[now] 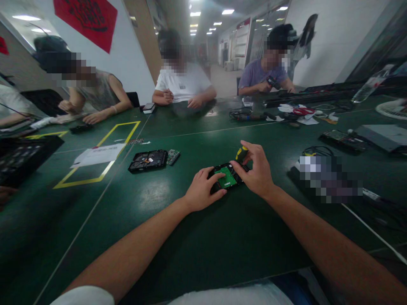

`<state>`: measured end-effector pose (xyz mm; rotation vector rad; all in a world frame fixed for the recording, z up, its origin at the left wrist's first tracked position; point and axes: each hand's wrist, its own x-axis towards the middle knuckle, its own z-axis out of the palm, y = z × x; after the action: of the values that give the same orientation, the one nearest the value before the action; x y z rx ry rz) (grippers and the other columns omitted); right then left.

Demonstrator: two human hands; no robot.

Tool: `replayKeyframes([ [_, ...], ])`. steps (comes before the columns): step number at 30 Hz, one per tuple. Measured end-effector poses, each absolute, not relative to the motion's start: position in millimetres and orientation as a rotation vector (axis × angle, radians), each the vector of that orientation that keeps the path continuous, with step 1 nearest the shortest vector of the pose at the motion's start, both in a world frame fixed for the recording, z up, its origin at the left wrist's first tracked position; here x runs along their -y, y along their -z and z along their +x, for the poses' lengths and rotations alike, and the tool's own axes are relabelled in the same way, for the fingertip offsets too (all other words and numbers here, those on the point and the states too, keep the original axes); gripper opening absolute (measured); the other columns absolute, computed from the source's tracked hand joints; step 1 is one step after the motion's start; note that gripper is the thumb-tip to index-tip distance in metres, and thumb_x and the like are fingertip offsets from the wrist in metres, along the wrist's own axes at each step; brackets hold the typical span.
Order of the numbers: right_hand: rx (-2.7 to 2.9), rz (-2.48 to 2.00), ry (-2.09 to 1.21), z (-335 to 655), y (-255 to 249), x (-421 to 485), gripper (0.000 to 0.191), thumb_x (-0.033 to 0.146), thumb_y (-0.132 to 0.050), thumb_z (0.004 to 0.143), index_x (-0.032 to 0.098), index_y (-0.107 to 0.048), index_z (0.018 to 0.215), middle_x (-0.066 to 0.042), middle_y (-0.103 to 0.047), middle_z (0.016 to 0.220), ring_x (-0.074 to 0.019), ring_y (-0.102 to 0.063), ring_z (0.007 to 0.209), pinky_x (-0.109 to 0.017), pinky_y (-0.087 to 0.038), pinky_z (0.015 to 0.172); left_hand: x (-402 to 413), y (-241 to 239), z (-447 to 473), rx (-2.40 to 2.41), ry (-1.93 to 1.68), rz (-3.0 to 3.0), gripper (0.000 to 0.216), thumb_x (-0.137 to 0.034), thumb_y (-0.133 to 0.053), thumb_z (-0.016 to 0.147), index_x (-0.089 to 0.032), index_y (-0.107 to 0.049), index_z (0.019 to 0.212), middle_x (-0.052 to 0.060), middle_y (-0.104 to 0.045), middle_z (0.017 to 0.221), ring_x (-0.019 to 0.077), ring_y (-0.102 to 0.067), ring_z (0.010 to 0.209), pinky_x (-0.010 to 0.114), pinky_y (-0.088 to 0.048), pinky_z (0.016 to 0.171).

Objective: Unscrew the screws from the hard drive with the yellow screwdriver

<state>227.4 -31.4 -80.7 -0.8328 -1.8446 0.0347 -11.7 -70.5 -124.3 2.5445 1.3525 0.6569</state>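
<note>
A black hard drive (227,177) with a green circuit board facing up lies on the green table (178,237) in front of me. My left hand (202,189) grips its left end, fingers curled over the board's edge. My right hand (257,169) is closed round a screwdriver with a black and yellow handle (241,153), held upright over the drive's right side. The screwdriver's tip is hidden behind my fingers.
A second opened hard drive (148,160) with a loose small circuit board (173,156) lies to the left, near a yellow taped rectangle (95,163) holding a paper sheet. Three people sit along the far edge. Cables, boards and tools crowd the right side (341,140).
</note>
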Motion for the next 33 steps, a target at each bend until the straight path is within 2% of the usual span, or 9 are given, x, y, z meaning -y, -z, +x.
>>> replayKeyframes([
  [3, 1.859, -0.814, -0.061, 227.7, 80.1, 31.4, 0.068, 0.024, -0.071, 0.095, 0.034, -0.044, 0.157, -0.010, -0.058, 0.131, -0.0236, -0.067, 0.096, -0.045, -0.066, 0.082, 70.4, 125.2, -11.6, -1.354, -0.659, 2.554, 0.059, -0.056, -0.067, 0.098, -0.027, -0.059, 0.150, 0.017, -0.046, 0.159, 0.0389, -0.043, 0.148, 0.060, -0.040, 0.120],
  [8, 1.891, -0.800, -0.207, 227.9, 84.2, 30.9, 0.077, 0.020, -0.065, 0.096, 0.037, -0.035, 0.165, -0.011, -0.060, 0.140, -0.0284, -0.070, 0.108, -0.056, -0.062, 0.101, 71.2, 123.8, -11.2, -1.357, -0.662, 2.553, 0.059, -0.055, -0.067, 0.099, -0.027, -0.059, 0.149, 0.017, -0.046, 0.159, 0.0390, -0.043, 0.148, 0.060, -0.040, 0.120],
  [12, 1.859, -0.808, -0.306, 226.8, 84.2, 32.1, 0.075, 0.020, -0.066, 0.097, 0.037, -0.037, 0.164, -0.009, -0.066, 0.137, -0.0288, -0.072, 0.112, -0.056, -0.060, 0.106, 70.9, 123.9, -11.0, -1.356, -0.656, 2.554, 0.059, -0.055, -0.067, 0.098, -0.027, -0.059, 0.150, 0.018, -0.046, 0.159, 0.0391, -0.043, 0.148, 0.059, -0.041, 0.120],
  [23, 1.816, -0.782, -0.533, 226.6, 82.0, 32.0, 0.069, 0.022, -0.067, 0.099, 0.038, -0.040, 0.160, -0.006, -0.071, 0.126, -0.0257, -0.074, 0.112, -0.052, -0.060, 0.107, 71.5, 123.4, -11.2, -1.362, -0.660, 2.545, 0.059, -0.056, -0.068, 0.098, -0.028, -0.059, 0.149, 0.016, -0.047, 0.159, 0.0391, -0.043, 0.148, 0.060, -0.041, 0.119],
  [29, 1.806, -0.788, -0.490, 225.7, 83.8, 31.4, 0.068, 0.027, -0.072, 0.096, 0.039, -0.045, 0.157, -0.008, -0.062, 0.145, -0.0261, -0.075, 0.111, -0.051, -0.062, 0.105, 71.4, 122.6, -11.6, -1.357, -0.650, 2.540, 0.059, -0.055, -0.069, 0.097, -0.028, -0.059, 0.149, 0.016, -0.047, 0.159, 0.0393, -0.043, 0.148, 0.061, -0.041, 0.119],
  [33, 1.812, -0.832, -0.466, 226.6, 84.8, 31.7, 0.070, 0.031, -0.073, 0.097, 0.039, -0.043, 0.160, -0.008, -0.064, 0.141, -0.0285, -0.073, 0.113, -0.053, -0.062, 0.103, 71.8, 122.7, -11.6, -1.347, -0.662, 2.545, 0.058, -0.054, -0.069, 0.098, -0.027, -0.060, 0.148, 0.017, -0.046, 0.159, 0.0393, -0.043, 0.148, 0.061, -0.041, 0.119],
])
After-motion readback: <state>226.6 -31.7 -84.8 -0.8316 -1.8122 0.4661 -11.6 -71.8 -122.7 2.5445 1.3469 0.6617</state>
